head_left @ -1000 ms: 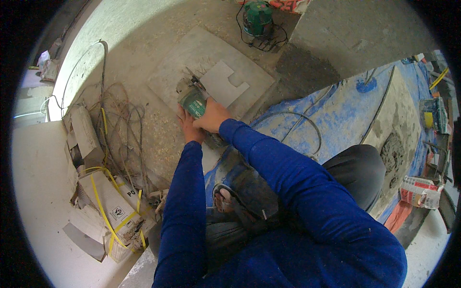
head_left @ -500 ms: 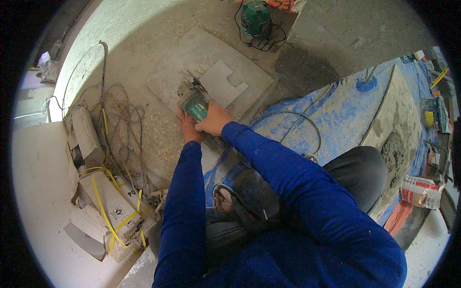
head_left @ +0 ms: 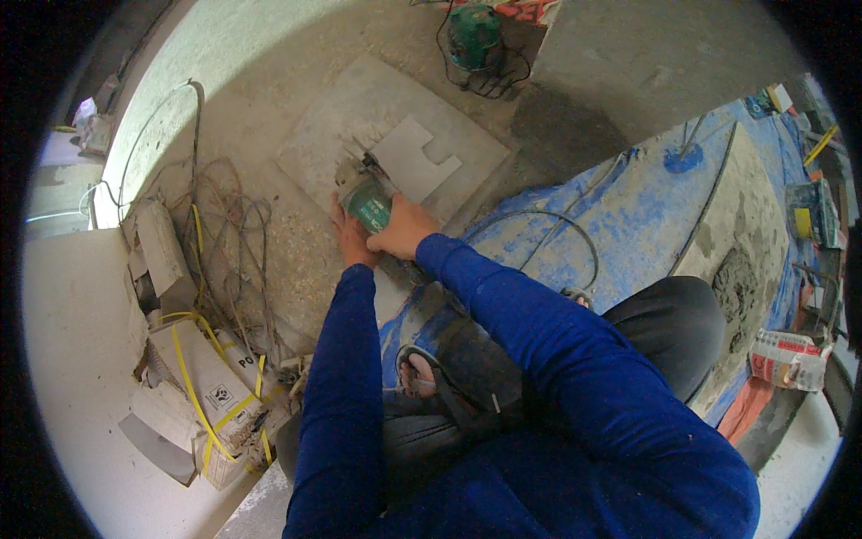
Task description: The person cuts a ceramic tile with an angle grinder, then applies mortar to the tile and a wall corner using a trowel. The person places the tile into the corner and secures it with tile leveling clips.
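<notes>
Both my hands are on a green angle grinder (head_left: 367,207) above a large grey tile (head_left: 334,106) on the floor. My right hand (head_left: 406,230) wraps round its body from the right. Along its left side lies my left hand (head_left: 351,239), fingers pressed against the housing. The grinder's metal head (head_left: 347,171) points away from me, toward the left part of the tile. Just right of the head, a smaller light tile (head_left: 416,160) with a notch cut in its right side lies on the large one. Whether the disc touches the tile cannot be made out.
Tangled cables (head_left: 229,225) lie at the left, beside torn cartons (head_left: 211,386) with yellow straps. A green machine (head_left: 476,40) with a black cord stands at the back. Dusty blue sheeting (head_left: 548,193) covers the right side, with a mortar-smeared board (head_left: 732,251) on it.
The grinder and my hands have barely moved; its head sits slightly nearer to me. The tiles lie as before.
</notes>
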Demonstrator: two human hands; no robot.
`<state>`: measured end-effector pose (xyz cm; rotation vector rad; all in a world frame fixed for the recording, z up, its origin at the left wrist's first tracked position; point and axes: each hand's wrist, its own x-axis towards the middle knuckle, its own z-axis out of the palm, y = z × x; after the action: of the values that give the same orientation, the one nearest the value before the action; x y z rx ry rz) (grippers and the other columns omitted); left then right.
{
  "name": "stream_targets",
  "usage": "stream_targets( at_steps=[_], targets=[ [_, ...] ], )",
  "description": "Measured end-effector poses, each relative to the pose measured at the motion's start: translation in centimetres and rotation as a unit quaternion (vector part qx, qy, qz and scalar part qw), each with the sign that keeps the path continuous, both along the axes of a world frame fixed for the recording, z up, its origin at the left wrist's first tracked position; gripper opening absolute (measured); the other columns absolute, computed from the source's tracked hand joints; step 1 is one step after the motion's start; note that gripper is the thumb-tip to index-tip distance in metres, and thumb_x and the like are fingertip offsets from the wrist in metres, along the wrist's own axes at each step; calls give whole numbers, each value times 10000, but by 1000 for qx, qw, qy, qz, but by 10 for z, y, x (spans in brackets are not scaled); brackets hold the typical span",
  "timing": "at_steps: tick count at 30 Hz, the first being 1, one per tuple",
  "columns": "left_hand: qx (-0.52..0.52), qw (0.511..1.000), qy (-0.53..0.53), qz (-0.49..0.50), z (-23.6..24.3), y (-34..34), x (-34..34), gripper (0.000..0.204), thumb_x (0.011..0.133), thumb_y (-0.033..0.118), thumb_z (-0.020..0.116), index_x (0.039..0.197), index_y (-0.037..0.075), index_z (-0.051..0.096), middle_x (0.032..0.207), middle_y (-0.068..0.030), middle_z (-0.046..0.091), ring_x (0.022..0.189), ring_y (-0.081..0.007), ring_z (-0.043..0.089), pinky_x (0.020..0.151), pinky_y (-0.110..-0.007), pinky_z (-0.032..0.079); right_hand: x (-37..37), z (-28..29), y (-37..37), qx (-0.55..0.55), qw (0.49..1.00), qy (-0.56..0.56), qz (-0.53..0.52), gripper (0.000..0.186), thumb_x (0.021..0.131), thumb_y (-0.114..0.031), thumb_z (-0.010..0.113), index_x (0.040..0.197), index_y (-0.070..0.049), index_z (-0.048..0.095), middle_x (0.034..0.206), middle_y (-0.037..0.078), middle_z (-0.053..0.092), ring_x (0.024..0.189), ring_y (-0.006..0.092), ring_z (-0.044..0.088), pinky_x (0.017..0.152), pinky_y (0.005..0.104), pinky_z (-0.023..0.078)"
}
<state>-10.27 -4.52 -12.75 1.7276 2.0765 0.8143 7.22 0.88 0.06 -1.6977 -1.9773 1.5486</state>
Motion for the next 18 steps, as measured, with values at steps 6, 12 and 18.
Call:
stream_targets(
  at_steps=[6, 12, 18],
  targets=[
    [-86, 975, 203, -36, -62, 4, -32, 606, 902, 267, 674, 1479, 174, 516, 1645, -142, 340, 1558, -313, 201, 1237, -633, 93, 2, 22, -7, 42, 999, 31, -16, 884, 583, -394, 824, 1277, 71, 532, 1073, 297, 699, 1027, 442, 689, 899, 482, 557],
    [-41, 985, -154, -74, -92, 54, -115, 605, 903, 292, 662, 1479, 182, 516, 1608, -105, 410, 1505, -331, 294, 1230, -629, 107, 2, 52, -7, 59, 997, 44, 0, 876, 644, -392, 833, 1319, 61, 506, 1096, 301, 695, 1023, 447, 691, 899, 510, 559],
    [-96, 964, -143, -202, -43, 65, -119, 614, 896, 333, 648, 1482, 193, 529, 1573, -104, 462, 1499, -403, 280, 1222, -636, 111, 14, 51, -13, 52, 997, 61, 0, 868, 692, -370, 818, 1358, 62, 468, 1118, 305, 690, 1039, 444, 690, 913, 513, 559]
  ],
)
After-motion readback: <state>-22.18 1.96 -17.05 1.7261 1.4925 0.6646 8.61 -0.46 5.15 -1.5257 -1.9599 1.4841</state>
